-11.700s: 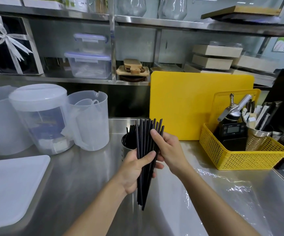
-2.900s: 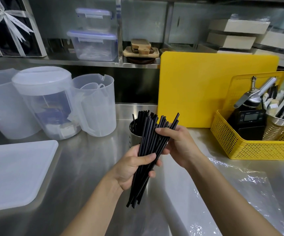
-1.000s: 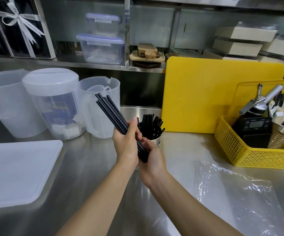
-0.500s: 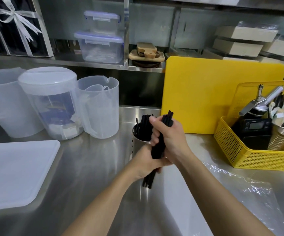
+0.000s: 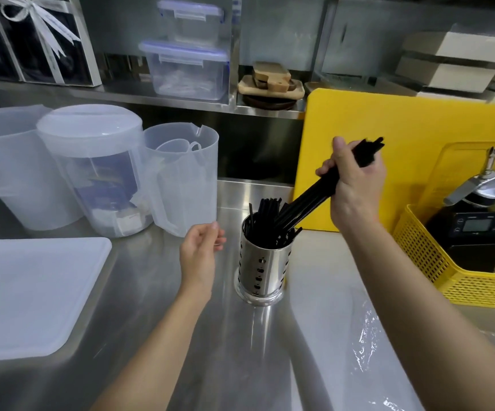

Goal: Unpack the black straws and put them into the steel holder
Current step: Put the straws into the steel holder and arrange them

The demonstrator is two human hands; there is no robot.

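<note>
A perforated steel holder (image 5: 262, 272) stands upright on the steel counter with several black straws inside. My right hand (image 5: 355, 185) grips a bundle of black straws (image 5: 314, 197) near its top end. The bundle slants down to the left, and its lower ends are inside the holder's mouth. My left hand (image 5: 200, 250) hovers just left of the holder, fingers loosely curled, with nothing in it.
Clear plastic pitchers (image 5: 181, 176) and a lidded jar (image 5: 92, 167) stand at the back left. A white tray (image 5: 29, 295) lies at the left. A yellow cutting board (image 5: 412, 132) leans behind the holder. A yellow basket (image 5: 459, 280) sits right. Clear plastic wrap (image 5: 367, 345) lies front right.
My left hand has let go of the straw bundle and moved left. My right hand alone has lifted the bundle to the right and tipped its lower ends into the holder.
</note>
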